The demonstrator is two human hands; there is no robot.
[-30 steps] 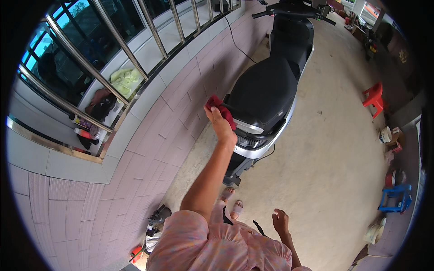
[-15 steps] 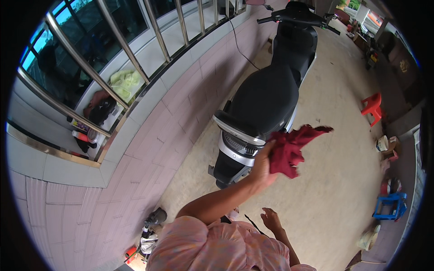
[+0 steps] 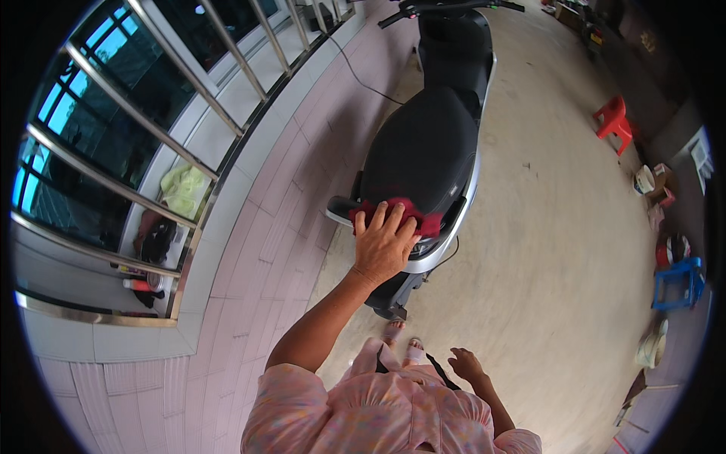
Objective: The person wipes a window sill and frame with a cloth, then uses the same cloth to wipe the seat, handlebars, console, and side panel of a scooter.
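Note:
A dark red cloth [image 3: 429, 224] lies bunched over the rear end of the black seat [image 3: 423, 151] on an electric scooter. My left hand [image 3: 384, 246] presses on it from above, fingers a little apart and bent over the fabric, part of which the hand hides. Under the cloth, the scooter's silver and black tail [image 3: 428, 262] shows only in part. My right hand [image 3: 466, 365] hangs low at my right side, away from the scooter, its fingers loosely apart and nothing in them.
To the left runs a tiled wall [image 3: 249, 227] below a metal-barred window ledge, where a pale green cloth [image 3: 181, 189] lies. A cable [image 3: 349, 66] trails from the ledge towards the scooter. Along the right stand a red plastic stool [image 3: 614, 125], a blue stool [image 3: 677, 284] and several buckets.
My left hand has brought the red cloth from the air right of the scooter's tail down onto the seat's rear end. My view has shifted; the right hand still hangs low.

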